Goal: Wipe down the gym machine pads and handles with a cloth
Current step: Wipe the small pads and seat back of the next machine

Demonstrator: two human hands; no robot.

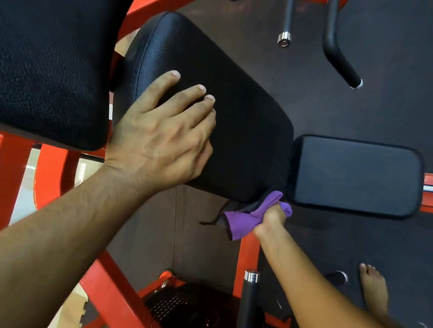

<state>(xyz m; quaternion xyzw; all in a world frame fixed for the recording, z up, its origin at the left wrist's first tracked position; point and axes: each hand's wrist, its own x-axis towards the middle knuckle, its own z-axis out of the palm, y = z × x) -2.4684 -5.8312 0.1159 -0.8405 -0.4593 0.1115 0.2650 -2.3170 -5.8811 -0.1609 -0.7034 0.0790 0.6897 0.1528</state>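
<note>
the bare left forearm fills the near corner, and its left hand (pixel 160 134) lies flat, fingers straight and spread, pressing on the long black textured vinyl seat pad (pixel 242 108) to steady it and holding nothing. the right hand (pixel 271 218) is curled tight round a bunched purple microfibre cloth with a dark trim (pixel 241 219), which it presses against the lower corner of that pad, just beside the gap to the smaller smooth black rectangular pad (pixel 357 177) beyond the right hand.

my judgement: the wipe is mid-way at best. the cloth is working this pad's edge; nothing shows whether any surface is already clean, and the handles look untouched for now.

counted: three pads, including the big black textured back pad (pixel 44 49) left of the left hand; two black rubber-grip handles with chrome ends (pixel 340 51) well beyond both hands, another black bar (pixel 248 299) near the right forearm; one cloth; one red steel frame (pixel 4 183); one bare foot (pixel 372 287) beside the right arm.
</note>
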